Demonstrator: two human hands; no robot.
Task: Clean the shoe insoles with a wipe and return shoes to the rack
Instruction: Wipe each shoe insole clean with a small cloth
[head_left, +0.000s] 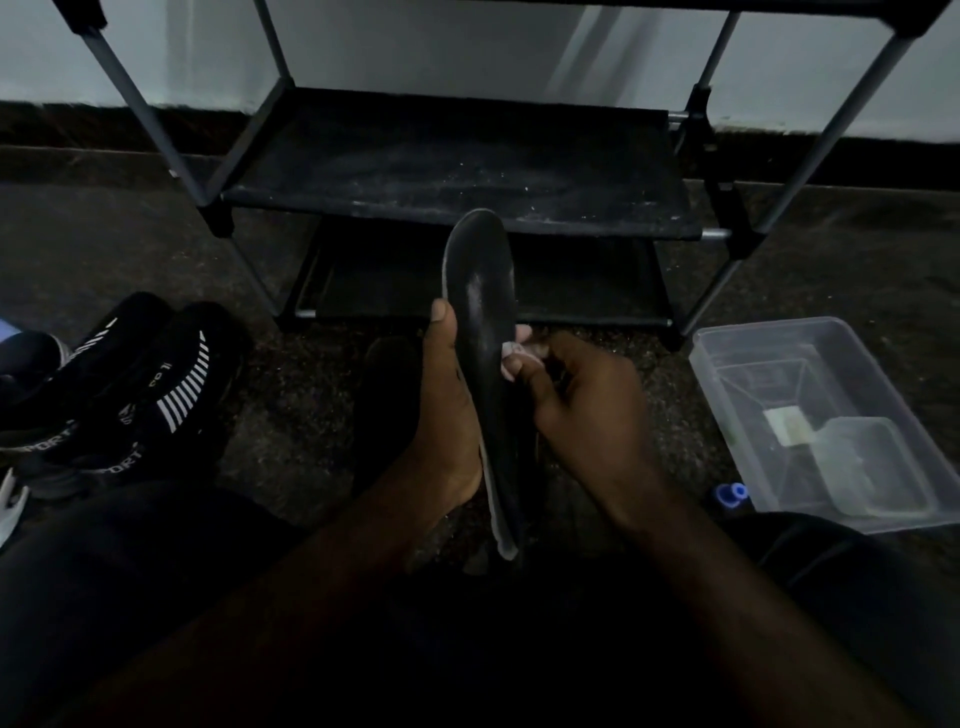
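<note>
Head camera: we see the left hand (447, 410) grip a dark insole (480, 291) upright in front of the rack (467, 171). The thumb lies along its near edge, likely to steady it and turn its face up for wiping. The right hand (587, 415) pinches a small pale wipe (514, 356) against the insole's right edge, about mid-length. Black shoes (135, 384) sit on the floor at left, well apart from it. A clear plastic box (769, 326) stands at right.

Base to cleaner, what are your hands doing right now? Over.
Left hand grips insole upright. Right hand pinches wipe at its edge. Shoes on floor, left of rack. Nothing in the way.
</note>
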